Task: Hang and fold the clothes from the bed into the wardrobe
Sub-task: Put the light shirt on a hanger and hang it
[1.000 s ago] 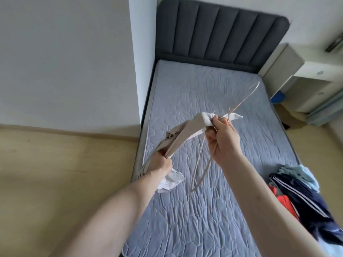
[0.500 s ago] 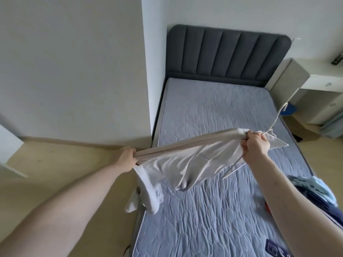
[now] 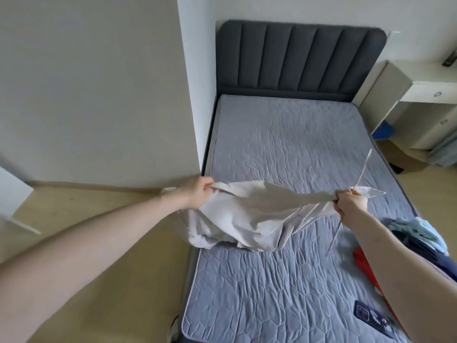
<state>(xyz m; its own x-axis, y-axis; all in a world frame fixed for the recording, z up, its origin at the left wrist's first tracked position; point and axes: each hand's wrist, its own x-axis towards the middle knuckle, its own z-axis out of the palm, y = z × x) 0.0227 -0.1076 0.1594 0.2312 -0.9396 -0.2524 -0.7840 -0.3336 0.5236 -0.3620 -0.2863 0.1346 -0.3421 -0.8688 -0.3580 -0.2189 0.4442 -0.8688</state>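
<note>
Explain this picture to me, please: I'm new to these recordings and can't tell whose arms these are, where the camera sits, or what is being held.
There is no machine here. The arms belong to a person wearing a wide-angle camera on the head, so you look forward and down along them, and straight lines bend near the edges.

The left hand grips one end of a pale garment, and the right hand grips the other end together with a thin wire hanger. The garment is stretched between them over the near part of the bed, sagging in the middle.

The bed has a grey quilted cover and a dark padded headboard. At its right edge lies a pile of clothes in light blue, navy and red, not yet put away. The wardrobe is not clearly in view.
</note>
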